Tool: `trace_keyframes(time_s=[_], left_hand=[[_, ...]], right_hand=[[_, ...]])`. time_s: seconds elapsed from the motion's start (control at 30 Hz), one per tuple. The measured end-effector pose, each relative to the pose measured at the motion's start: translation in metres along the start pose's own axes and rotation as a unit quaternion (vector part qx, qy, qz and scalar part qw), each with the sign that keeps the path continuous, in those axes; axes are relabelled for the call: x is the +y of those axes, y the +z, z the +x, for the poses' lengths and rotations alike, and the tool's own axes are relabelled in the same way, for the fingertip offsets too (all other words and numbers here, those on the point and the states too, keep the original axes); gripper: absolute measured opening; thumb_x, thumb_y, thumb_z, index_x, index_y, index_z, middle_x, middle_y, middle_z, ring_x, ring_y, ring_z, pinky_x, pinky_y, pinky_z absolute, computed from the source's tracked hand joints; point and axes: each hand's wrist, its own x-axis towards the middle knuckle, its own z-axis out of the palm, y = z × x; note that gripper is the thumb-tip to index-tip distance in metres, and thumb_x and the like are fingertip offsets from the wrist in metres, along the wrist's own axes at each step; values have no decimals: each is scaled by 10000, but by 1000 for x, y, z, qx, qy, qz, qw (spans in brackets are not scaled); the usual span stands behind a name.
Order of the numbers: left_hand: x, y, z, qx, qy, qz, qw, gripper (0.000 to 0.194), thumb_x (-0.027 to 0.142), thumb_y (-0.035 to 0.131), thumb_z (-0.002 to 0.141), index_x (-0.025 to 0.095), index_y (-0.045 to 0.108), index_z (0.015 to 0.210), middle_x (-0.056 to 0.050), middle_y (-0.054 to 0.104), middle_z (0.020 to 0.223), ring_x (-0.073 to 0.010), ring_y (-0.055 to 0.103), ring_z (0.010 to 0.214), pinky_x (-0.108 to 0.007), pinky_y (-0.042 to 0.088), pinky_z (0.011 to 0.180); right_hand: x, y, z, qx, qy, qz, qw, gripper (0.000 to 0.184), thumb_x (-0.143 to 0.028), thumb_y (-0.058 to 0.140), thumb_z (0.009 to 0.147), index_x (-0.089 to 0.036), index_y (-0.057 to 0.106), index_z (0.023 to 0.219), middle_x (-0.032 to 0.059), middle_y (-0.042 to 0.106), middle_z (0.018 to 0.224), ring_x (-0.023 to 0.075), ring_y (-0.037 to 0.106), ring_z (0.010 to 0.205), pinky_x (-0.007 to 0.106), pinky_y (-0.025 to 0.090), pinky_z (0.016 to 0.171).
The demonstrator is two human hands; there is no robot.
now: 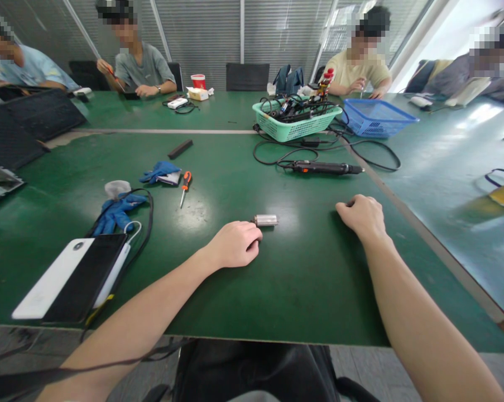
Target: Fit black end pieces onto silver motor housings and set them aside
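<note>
My left hand [236, 243] rests on the green table [277, 279] with its fingers curled under. Just beyond its knuckles lies a small silver metal cylinder [265, 220], close to the fingertips; whether they touch it I cannot tell. My right hand [361, 215] lies knuckles-up to the right, fingers curled inward, nothing visible in it. A black electric screwdriver [325, 167] with its cable lies farther back between the two hands.
A small orange-handled screwdriver [185, 187], blue gloves [118, 211] and a phone on a white power bank [73, 276] lie to the left. A green basket [296, 124] of cables and a blue basket [377, 117] stand behind. Several people sit around the far side.
</note>
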Motion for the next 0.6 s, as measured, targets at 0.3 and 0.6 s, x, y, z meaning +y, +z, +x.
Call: trace_keyframes(time_s=[0.3, 0.6], left_hand=[[0, 0, 0, -5, -1, 1, 1000, 157, 166, 522, 873, 175, 667, 934, -58, 702, 920, -204, 651, 853, -340, 513, 806], [1, -1, 1, -3, 0, 0, 1000, 156, 164, 520, 870, 173, 666, 926, -59, 699, 911, -198, 644, 832, -338, 508, 792]], right_hand=[[1, 1, 3, -10, 17, -17, 1000, 442, -459, 560, 835, -87, 767, 953, 236, 681, 949, 357, 644, 948, 434, 504, 846], [2, 2, 3, -14, 20, -24, 999, 449, -444, 561, 835, -64, 771, 949, 238, 665, 906, 363, 640, 943, 467, 511, 869]])
